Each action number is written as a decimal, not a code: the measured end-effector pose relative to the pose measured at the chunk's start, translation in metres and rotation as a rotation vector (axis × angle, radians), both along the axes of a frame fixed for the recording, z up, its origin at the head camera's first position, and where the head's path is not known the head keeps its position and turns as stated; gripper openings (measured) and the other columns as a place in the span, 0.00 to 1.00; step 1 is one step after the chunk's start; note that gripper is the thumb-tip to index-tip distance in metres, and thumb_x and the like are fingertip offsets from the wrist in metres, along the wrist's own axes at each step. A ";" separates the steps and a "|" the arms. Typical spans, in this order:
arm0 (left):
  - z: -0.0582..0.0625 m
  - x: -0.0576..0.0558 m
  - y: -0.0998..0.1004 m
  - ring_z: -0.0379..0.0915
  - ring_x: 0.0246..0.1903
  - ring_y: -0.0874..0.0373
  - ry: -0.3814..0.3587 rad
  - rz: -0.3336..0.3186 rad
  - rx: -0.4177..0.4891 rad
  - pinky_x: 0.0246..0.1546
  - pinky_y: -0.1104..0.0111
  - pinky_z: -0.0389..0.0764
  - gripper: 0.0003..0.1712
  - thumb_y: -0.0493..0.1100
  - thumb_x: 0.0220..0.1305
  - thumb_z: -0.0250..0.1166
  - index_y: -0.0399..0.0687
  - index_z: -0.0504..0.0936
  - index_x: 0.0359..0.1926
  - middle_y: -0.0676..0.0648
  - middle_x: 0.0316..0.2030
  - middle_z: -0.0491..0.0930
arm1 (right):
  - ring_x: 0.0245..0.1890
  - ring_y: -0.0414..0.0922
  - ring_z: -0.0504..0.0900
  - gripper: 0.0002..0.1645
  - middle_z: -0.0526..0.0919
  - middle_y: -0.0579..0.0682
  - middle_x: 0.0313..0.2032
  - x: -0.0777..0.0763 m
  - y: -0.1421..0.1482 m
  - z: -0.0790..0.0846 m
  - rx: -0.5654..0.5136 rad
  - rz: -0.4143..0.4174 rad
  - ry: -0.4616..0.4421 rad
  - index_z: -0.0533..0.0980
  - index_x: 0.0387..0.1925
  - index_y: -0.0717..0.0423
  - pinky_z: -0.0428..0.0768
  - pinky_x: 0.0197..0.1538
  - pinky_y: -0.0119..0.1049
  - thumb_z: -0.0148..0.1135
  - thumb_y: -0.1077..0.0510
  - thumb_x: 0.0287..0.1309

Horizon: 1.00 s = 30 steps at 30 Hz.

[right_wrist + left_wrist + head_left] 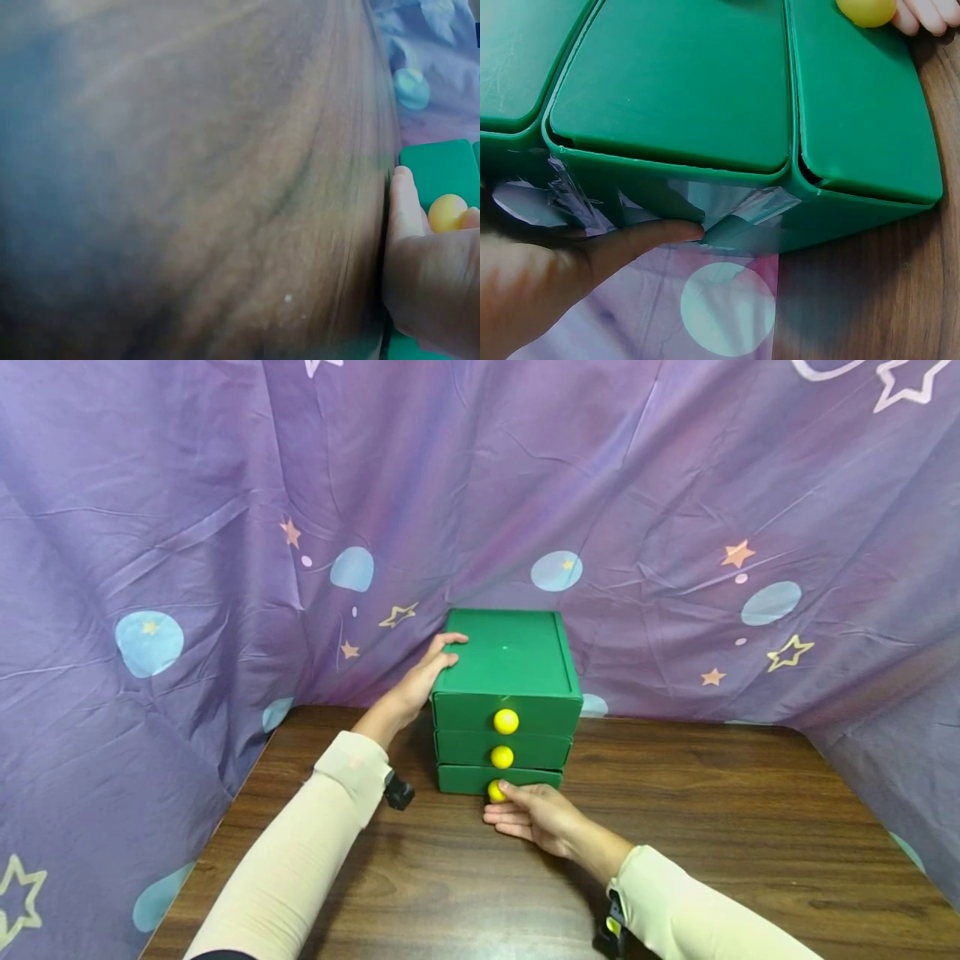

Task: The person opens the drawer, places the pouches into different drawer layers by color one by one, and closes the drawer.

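Observation:
A green box with three stacked drawers [510, 652] stands on the table, each drawer front bearing a round yellow knob. My left hand [412, 685] rests against the box's left side, its fingertips over the top edge. In the left wrist view the thumb [649, 236] lies straight along the taped side wall. At the bottom drawer [461, 779], my right hand [543, 818] pinches the yellow knob [496, 791] between thumb and fingers. A thin dark gap shows above that drawer's front. The upper knob [506, 721] and middle knob [502, 757] are untouched.
The brown wood-grain table [712, 810] spreads out around the box. Close behind it hangs a purple cloth [637, 485] with stars and blue spots. Clear tape [761, 206] covers part of the box's left side.

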<state>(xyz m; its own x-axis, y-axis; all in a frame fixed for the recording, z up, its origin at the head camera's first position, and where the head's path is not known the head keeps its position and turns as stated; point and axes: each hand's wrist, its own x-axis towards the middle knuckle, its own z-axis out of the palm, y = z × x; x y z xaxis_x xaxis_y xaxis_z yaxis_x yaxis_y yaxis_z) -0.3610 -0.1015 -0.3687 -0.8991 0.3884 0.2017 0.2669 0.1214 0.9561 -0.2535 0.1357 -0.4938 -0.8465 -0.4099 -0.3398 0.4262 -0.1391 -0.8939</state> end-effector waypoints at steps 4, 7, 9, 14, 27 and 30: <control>0.000 0.000 -0.001 0.48 0.75 0.42 -0.010 0.001 -0.009 0.75 0.44 0.47 0.28 0.47 0.77 0.42 0.53 0.61 0.75 0.42 0.79 0.50 | 0.45 0.47 0.89 0.17 0.87 0.64 0.47 -0.002 0.000 0.000 -0.001 0.003 0.004 0.75 0.50 0.62 0.84 0.54 0.40 0.54 0.51 0.78; 0.000 0.000 -0.001 0.48 0.75 0.41 -0.010 0.000 -0.005 0.75 0.43 0.48 0.28 0.46 0.77 0.42 0.53 0.61 0.75 0.42 0.79 0.50 | 0.45 0.47 0.89 0.16 0.88 0.63 0.47 -0.003 0.000 0.000 -0.003 0.008 0.001 0.75 0.50 0.62 0.84 0.54 0.40 0.54 0.51 0.78; -0.001 0.000 -0.001 0.49 0.75 0.41 -0.009 0.002 -0.003 0.74 0.44 0.48 0.28 0.46 0.77 0.42 0.53 0.62 0.75 0.42 0.79 0.50 | 0.45 0.47 0.90 0.16 0.88 0.63 0.47 -0.002 -0.001 0.000 -0.005 0.006 -0.001 0.75 0.49 0.61 0.84 0.54 0.40 0.54 0.51 0.78; -0.001 -0.001 0.000 0.53 0.73 0.42 -0.006 0.006 0.009 0.74 0.46 0.52 0.28 0.45 0.77 0.43 0.51 0.62 0.75 0.42 0.78 0.52 | 0.44 0.47 0.89 0.18 0.86 0.66 0.48 -0.001 -0.002 0.000 0.005 -0.020 0.004 0.75 0.50 0.63 0.84 0.54 0.41 0.55 0.50 0.77; -0.001 -0.003 0.003 0.41 0.79 0.46 0.037 0.026 0.027 0.78 0.49 0.43 0.33 0.44 0.78 0.44 0.49 0.55 0.81 0.44 0.81 0.47 | 0.45 0.48 0.88 0.31 0.84 0.70 0.51 0.020 0.013 0.011 0.312 -0.056 0.272 0.71 0.59 0.79 0.86 0.49 0.41 0.54 0.50 0.77; -0.002 -0.003 0.002 0.38 0.80 0.46 0.042 0.052 0.030 0.78 0.49 0.40 0.35 0.46 0.79 0.43 0.50 0.49 0.83 0.44 0.82 0.43 | 0.47 0.52 0.87 0.29 0.85 0.68 0.50 0.024 0.025 0.017 0.452 -0.052 0.383 0.74 0.57 0.79 0.86 0.48 0.43 0.56 0.53 0.76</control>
<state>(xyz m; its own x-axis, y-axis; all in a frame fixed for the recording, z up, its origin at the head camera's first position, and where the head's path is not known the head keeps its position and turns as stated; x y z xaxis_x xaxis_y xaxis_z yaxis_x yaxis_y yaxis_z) -0.3637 -0.0993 -0.3708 -0.9082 0.3349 0.2509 0.3013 0.1073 0.9475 -0.2291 0.1610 -0.4770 -0.9584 -0.2504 -0.1370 0.0642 0.2787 -0.9582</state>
